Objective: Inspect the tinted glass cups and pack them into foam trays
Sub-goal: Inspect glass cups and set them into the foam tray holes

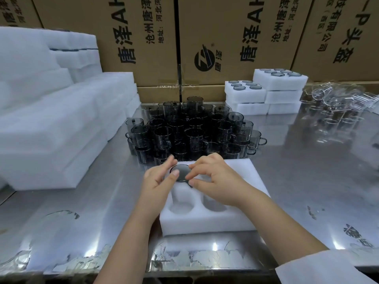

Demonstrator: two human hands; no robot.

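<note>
I've got the cup (pixel 180 175) at a far pocket of the foam tray (pixel 235 222), with the left hand (pixel 161 179) and right hand (pixel 214 181) both holding it, fingers (pixel 194 174) pinched on its rim. I'd keep it level, centre it over the hole, then press down evenly so it seats without tearing the foam

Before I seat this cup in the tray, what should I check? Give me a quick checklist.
1. Grip: left hand and right hand both pinch the tinted cup at its rim: ok.
2. Cup lined up over a slot: hands hide it: cannot tell.
3. Two near slots of the foam tray empty: ok.
4. Tray flat on the steel table: ok.
5. Cup free of chips: cannot tell.
</note>
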